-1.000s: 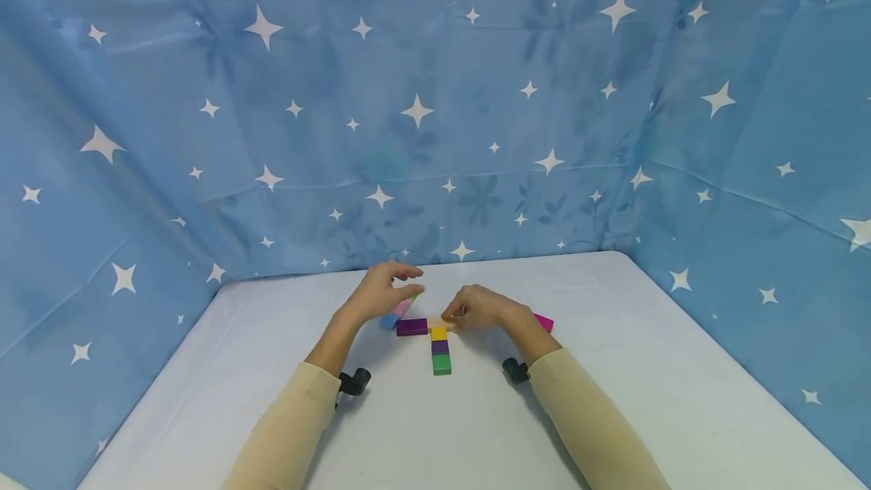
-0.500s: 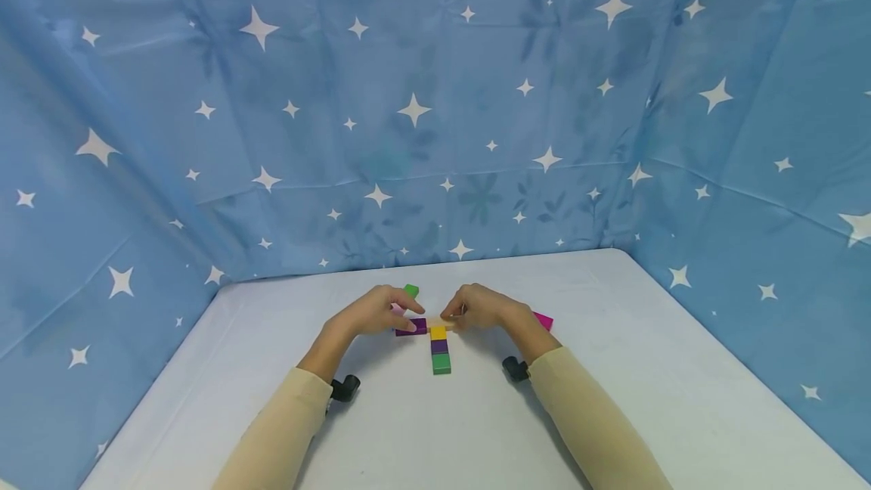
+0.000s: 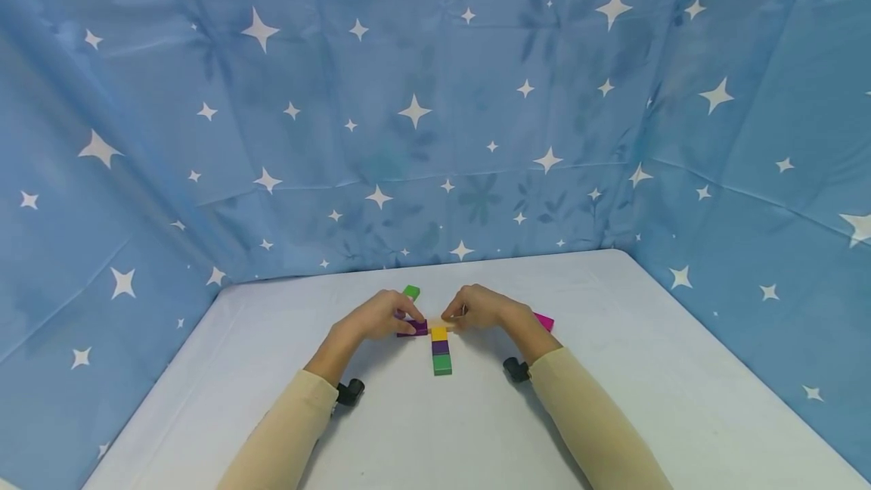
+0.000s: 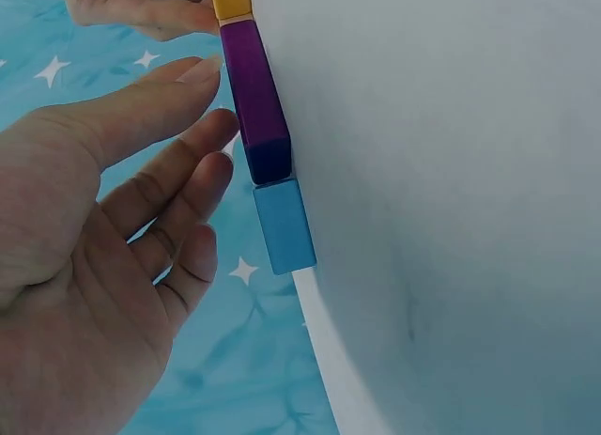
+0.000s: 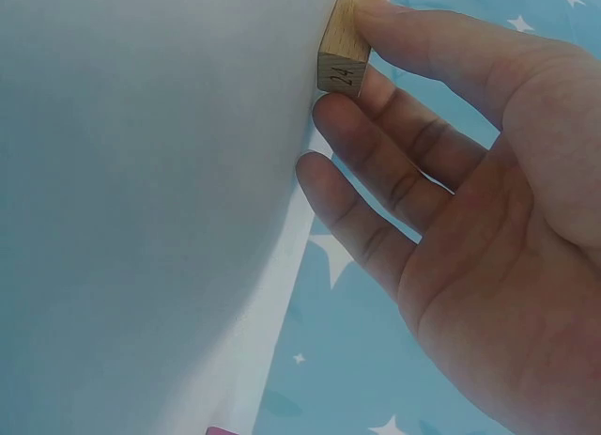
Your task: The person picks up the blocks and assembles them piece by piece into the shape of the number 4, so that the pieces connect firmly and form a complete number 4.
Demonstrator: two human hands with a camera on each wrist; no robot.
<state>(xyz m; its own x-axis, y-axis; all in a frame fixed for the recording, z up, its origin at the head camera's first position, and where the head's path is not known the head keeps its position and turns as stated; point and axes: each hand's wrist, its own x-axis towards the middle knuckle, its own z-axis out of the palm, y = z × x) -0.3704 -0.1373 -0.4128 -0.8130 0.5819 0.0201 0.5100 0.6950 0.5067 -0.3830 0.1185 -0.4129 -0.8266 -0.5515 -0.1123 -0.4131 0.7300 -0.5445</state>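
Note:
My left hand (image 3: 381,314) pinches a long purple block (image 3: 422,328) between thumb and fingertips, the thumb on its near side. In the left wrist view this purple block (image 4: 255,97) lies end to end with a light blue block (image 4: 285,226). My right hand (image 3: 481,305) holds a plain wooden block (image 3: 435,323), partly hidden by the fingers. The wooden block (image 5: 346,45) shows the number 24 on its end in the right wrist view. A yellow block (image 3: 438,334), a dark purple block (image 3: 440,348) and a green block (image 3: 442,364) run toward me in a column.
Behind my left hand lies a bright green block (image 3: 411,292), with a pink piece mostly covered. A magenta block (image 3: 544,321) sits beyond my right forearm. The white table (image 3: 435,437) meets a blue star-printed curtain (image 3: 435,134) at its back edge.
My left hand has come down and toward me from above the pink and green blocks onto the long purple block. My right hand stays at the wooden block.

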